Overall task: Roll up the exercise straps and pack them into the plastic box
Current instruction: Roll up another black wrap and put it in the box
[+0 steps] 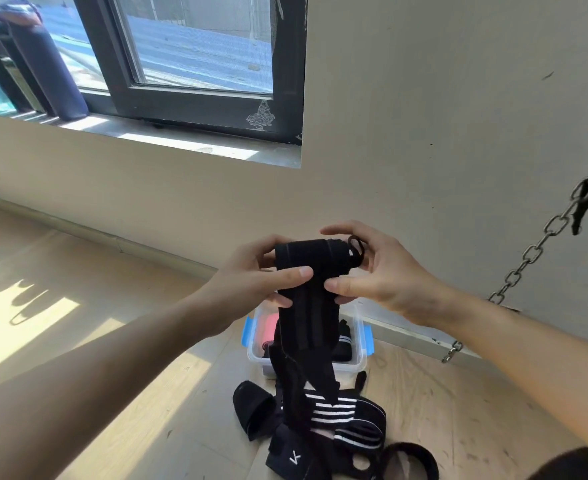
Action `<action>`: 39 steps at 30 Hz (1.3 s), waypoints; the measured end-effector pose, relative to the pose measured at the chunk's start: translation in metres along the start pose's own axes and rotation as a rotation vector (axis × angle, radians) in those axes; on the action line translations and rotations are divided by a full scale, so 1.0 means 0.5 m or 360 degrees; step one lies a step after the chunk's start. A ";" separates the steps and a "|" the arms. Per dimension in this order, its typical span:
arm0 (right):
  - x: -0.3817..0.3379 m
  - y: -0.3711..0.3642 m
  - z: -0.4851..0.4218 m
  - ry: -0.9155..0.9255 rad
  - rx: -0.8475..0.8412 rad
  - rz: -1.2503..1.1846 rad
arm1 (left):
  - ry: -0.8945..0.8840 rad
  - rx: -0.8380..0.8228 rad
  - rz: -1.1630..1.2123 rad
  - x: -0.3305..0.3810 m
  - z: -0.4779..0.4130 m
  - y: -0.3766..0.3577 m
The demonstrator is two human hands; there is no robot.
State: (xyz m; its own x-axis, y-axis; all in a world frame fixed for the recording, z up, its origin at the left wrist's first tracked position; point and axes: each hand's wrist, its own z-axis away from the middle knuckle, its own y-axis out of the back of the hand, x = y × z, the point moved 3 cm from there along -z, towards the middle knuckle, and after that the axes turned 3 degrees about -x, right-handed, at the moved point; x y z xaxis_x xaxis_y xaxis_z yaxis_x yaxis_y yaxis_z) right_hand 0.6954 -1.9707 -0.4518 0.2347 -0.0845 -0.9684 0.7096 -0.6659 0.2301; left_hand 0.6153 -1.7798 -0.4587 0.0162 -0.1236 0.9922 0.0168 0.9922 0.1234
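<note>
Fingers (294, 273) of left hand (251, 282), right hand (386, 271) grip strap (311, 254) | above box (361, 348)

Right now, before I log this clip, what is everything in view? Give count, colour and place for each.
rolled strap: one, black, held up mid-frame, partly rolled, tail hanging toward the floor
plastic box: one, clear with blue latches, open on the floor below the hands
pink item: one, pink, inside the box, left side
pile of straps: several, count unclear, black, some white-striped, on the floor nearer than the box
chain: one, grey metal, hanging at right
window: one, dark frame, upper left
left hand: one, grips the roll's left end
right hand: one, grips the roll's right end
</note>
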 end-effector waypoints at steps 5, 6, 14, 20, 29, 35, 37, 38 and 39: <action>0.008 -0.001 0.002 -0.0315 -0.0283 -0.0304 | -0.0089 0.0089 -0.0006 0.006 0.000 0.002; 0.009 -0.003 0.001 -0.0347 -0.0273 -0.0321 | -0.0113 0.0088 -0.0021 0.004 0.002 0.001; 0.005 -0.006 -0.002 -0.0207 -0.0115 -0.0315 | -0.0210 0.0120 -0.0146 0.003 0.004 -0.001; -0.002 -0.004 -0.001 -0.0091 0.0008 -0.0307 | 0.0142 -0.0120 0.0044 -0.002 0.007 -0.010; 0.009 -0.007 -0.004 0.0152 0.0077 0.0097 | 0.0126 0.0001 0.0111 -0.004 0.000 -0.004; 0.018 -0.010 -0.003 -0.0106 -0.0094 -0.0088 | -0.0021 -0.0003 0.0055 0.004 0.002 -0.002; 0.019 -0.008 -0.002 -0.0234 -0.0184 -0.0192 | -0.0082 0.0005 0.0043 0.002 0.002 -0.004; 0.019 -0.005 -0.002 -0.0250 -0.0191 -0.0220 | -0.0110 0.0007 0.0035 0.001 0.002 -0.005; 0.018 -0.003 -0.003 -0.0244 -0.0190 -0.0229 | -0.0142 0.0011 0.0022 -0.001 0.003 -0.006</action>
State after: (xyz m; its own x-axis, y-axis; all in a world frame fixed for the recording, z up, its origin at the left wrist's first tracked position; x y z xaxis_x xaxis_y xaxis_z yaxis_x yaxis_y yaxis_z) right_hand 0.6975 -1.9696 -0.4609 0.0282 -0.1126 -0.9932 0.8043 -0.5875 0.0894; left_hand 0.6138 -1.7826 -0.4593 -0.0725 -0.1084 0.9915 0.0105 0.9939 0.1095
